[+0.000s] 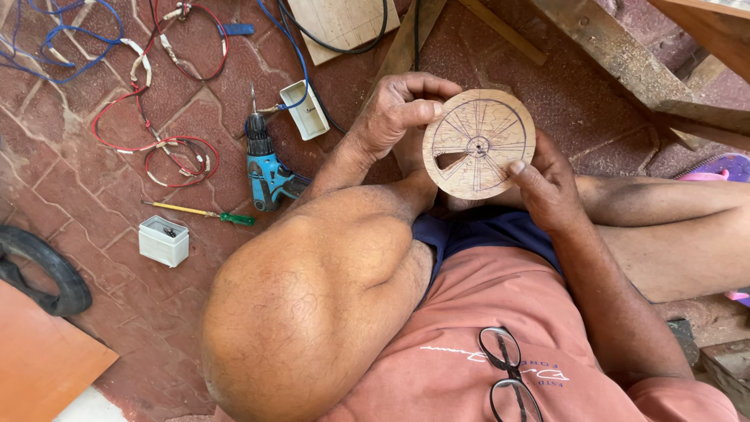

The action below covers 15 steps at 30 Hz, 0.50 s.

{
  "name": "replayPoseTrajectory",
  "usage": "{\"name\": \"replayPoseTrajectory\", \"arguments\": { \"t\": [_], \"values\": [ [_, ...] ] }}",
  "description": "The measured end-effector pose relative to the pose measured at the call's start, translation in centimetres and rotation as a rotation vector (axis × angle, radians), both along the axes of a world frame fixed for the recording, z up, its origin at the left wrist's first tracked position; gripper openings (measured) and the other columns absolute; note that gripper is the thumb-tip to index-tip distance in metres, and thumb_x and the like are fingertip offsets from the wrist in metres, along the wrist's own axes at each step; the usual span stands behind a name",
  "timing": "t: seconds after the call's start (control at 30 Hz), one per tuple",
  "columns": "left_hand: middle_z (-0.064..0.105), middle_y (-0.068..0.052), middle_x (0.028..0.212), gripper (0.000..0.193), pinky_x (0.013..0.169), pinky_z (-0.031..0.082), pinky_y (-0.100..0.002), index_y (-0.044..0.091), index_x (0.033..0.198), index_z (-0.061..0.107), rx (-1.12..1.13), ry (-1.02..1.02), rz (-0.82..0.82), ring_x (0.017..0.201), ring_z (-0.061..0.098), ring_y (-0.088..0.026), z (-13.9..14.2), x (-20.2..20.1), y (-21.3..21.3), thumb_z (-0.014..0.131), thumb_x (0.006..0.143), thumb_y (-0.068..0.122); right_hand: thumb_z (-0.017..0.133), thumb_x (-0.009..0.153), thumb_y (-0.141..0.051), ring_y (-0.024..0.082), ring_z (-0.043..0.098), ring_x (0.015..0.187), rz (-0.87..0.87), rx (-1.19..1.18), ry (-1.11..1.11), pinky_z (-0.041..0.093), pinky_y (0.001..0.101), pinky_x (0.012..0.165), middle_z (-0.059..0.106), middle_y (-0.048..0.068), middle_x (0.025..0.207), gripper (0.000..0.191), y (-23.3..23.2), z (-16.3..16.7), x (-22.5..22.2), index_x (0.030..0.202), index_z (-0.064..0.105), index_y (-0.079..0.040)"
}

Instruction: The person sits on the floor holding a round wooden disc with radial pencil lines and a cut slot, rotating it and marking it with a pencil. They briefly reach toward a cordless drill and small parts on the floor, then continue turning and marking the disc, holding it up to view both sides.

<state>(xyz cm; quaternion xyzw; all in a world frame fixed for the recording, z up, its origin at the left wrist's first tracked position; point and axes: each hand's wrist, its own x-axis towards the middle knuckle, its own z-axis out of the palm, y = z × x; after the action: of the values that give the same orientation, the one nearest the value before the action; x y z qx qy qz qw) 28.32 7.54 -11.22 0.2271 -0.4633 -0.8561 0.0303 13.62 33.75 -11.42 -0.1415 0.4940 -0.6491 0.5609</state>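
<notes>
Both hands hold a round wooden disc (479, 143) above the lap — left hand (398, 109) closed on its upper left edge, right hand (547, 184) gripping its lower right edge. On the floor (86, 195) to the left lie a blue drill (266, 168), a screwdriver (205, 212) and a small white box (163, 241)

The disc (479, 143) is pale, matt bare wood with dark pen lines drawn over its smooth face. Left of the disc, the drill (266, 168) has a glossy blue plastic body and a dull metal chuck. Below the drill, the screwdriver (205, 212) shows a clear yellow and green plastic handle. The box (164, 241) near it is white matt plastic. The floor (86, 187) is rough reddish stone. The shirt (461, 344) is soft salmon cloth, the glasses (508, 375) glossy.
</notes>
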Motion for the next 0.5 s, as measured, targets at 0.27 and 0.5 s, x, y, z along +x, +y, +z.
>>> {"name": "replayPoseTrajectory", "arguments": {
  "t": [0.27, 0.5],
  "values": [
    [0.076, -0.012, 0.109, 0.039, 0.092, 0.062, -0.034, -0.004, 0.123, 0.070, -0.009, -0.040, 0.054, 0.100, 0.073, -0.017, -0.37, -0.25, 0.09, 0.075, 0.093, 0.019, 0.062, 0.103, -0.014, 0.020, 0.059, 0.130, 0.000, 0.087, 0.076, 0.049, 0.0354, 0.112, 0.060, 0.016, 0.143, 0.060, -0.09, -0.23, 0.53, 0.154, 0.038, 0.005],
    [0.074, -0.012, 0.118, 0.043, 0.098, 0.061, -0.034, -0.005, 0.129, 0.066, 0.058, -0.006, 0.033, 0.108, 0.072, -0.018, -0.42, 0.20, 0.41, 0.074, 0.096, 0.022, 0.065, 0.106, -0.015, 0.018, 0.058, 0.133, -0.127, 0.056, 0.167, 0.048, 0.0338, 0.116, 0.061, 0.014, 0.142, 0.053, -0.34, -0.40, 0.60, 0.150, 0.042, 0.004]
  ]
}}
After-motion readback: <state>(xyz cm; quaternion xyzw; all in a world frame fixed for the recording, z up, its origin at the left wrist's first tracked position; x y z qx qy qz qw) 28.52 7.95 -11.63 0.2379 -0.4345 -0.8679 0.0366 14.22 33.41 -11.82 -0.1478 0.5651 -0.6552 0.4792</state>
